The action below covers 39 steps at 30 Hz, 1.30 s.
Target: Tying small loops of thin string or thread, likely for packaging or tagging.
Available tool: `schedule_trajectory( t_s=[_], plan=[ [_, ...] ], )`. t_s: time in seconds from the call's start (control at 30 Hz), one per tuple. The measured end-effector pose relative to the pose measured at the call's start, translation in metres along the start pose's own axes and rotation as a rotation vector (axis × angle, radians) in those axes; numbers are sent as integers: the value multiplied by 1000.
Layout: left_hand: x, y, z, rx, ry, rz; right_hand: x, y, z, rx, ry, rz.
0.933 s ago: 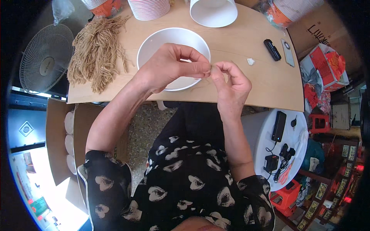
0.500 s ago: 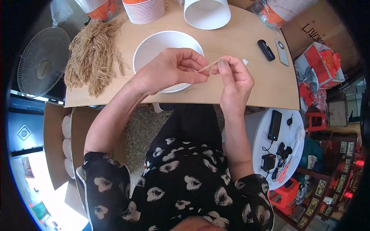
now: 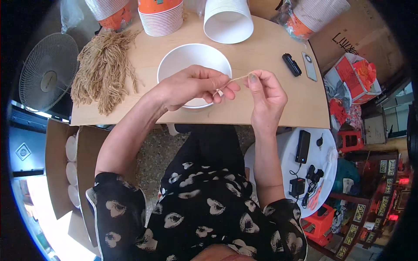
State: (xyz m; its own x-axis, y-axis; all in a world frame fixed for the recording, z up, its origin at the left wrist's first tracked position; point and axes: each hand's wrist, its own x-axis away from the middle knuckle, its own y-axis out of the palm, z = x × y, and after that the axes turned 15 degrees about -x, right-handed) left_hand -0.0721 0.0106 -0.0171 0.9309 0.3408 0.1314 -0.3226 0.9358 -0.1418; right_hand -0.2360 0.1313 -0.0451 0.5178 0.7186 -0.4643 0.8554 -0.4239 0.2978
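Observation:
A thin tan string (image 3: 238, 79) stretches between my two hands above the table. My left hand (image 3: 189, 89) pinches one stretch of it between thumb and forefinger, and a loose end curls down by the other fingers. My right hand (image 3: 268, 93) grips the string's other end between thumb and bent fingers. Below and behind my left hand stands a white bowl (image 3: 198, 53), its near side partly covered by that hand. At the table's left lies a large heap of similar tan strands (image 3: 104, 65), tangled and hanging near the front edge.
Stacked paper tubs (image 3: 161, 21) and a white bucket-like tub on its side (image 3: 228, 24) stand at the back. A black case (image 3: 291, 65) and a phone (image 3: 309, 66) lie right. A fan (image 3: 48, 81) and cardboard box (image 3: 61, 169) flank the left; a white stool (image 3: 324, 174) holds chargers.
My left hand has turned, its thumb and forefinger now closed farther along the string. A longer stretch of string shows between the hands. The whole view has shifted slightly.

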Motion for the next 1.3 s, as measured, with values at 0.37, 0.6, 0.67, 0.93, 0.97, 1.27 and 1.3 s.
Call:
schedule_trajectory(
  t_s=[0.37,0.6,0.67,0.93,0.97,1.27,1.3],
  plan=[
    [2,-1,3,51,79,-53,-2,-7,-11,-62,179,-240],
    [5,7,3,-19,133,46,0,-20,-20,-82,241,-180],
    [9,7,2,39,111,92,-2,-15,-22,-31,203,-170],
    [9,10,-1,-20,128,141,-4,-12,-23,-70,172,-130],
    [10,12,-2,-23,152,166,-4,-9,-20,-139,226,-107],
    [10,33,-3,-72,296,450,5,10,-7,-297,342,-34],
    [10,34,-3,-75,294,449,7,11,-8,-262,336,-29]
  ],
)
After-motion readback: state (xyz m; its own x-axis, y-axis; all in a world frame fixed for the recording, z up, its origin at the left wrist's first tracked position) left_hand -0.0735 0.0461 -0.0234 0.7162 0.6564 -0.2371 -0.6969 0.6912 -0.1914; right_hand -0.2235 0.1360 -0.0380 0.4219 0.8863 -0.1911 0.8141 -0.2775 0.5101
